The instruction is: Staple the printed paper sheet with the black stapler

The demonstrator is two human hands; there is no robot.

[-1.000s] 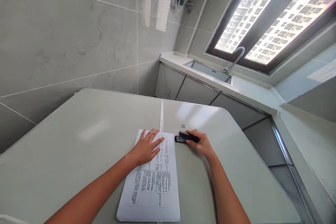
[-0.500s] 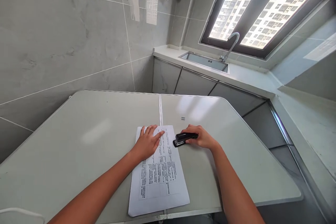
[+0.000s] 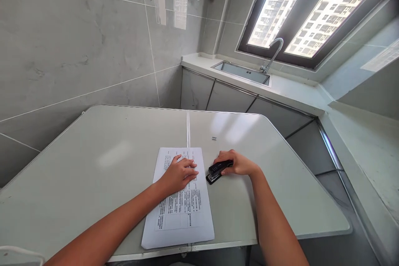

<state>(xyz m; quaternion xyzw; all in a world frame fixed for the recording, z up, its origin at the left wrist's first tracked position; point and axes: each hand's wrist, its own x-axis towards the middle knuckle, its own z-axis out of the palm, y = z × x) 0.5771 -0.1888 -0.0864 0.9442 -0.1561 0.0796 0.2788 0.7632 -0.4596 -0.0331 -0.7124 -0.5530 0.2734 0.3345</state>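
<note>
A printed sheet of white paper lies on the pale folding table, close to its near edge. My left hand rests flat on the sheet's upper half, fingers stretched out toward the right. My right hand grips a black stapler just right of the sheet, the stapler's nose pointing down-left at the paper's right edge. A small strip of staples sits on the table beyond the stapler.
Behind the table runs a counter with a steel sink and a curved tap under a window. Grey tiled wall rises on the left. The counter continues along the right side.
My left hand has slid down the sheet, which has turned straighter. My right hand has tilted the stapler so its nose points toward the paper's edge.
</note>
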